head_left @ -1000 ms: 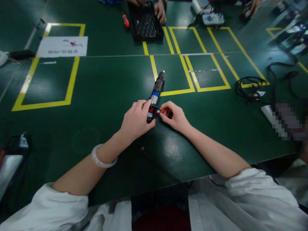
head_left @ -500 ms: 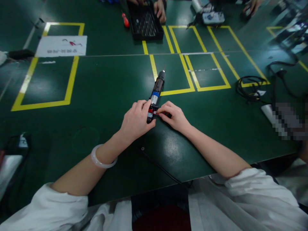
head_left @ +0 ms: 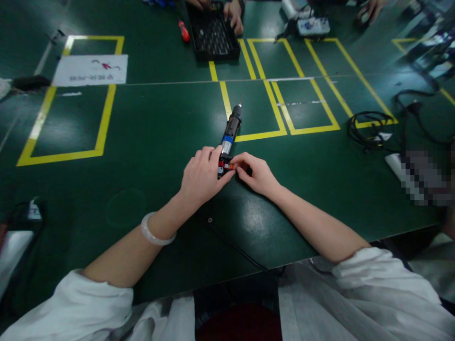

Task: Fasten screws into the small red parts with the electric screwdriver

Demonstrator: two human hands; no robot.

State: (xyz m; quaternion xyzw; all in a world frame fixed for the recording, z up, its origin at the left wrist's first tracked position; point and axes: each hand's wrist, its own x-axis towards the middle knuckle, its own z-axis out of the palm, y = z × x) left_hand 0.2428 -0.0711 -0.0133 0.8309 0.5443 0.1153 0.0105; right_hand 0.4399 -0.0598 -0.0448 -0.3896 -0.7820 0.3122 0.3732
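Note:
An electric screwdriver lies on the green table with its thin bit pointing away from me. Its barrel is black and silver with a blue band. My left hand is closed over the rear end, hiding much of it. Close against that end, my right hand has its thumb and fingertips pinched at a small red and orange part. Whether that part belongs to the screwdriver I cannot tell. A black cable runs from near my left hand to the table's front edge.
Across the table a person's hands are at a black tray of small metal pieces, beside a red-handled tool. A power strip stands at the back. Coiled black cable lies right, a white sign left.
My left thumb has moved slightly right, towards my right fingertips. More orange now shows at the small part. The screwdriver stays in almost the same place.

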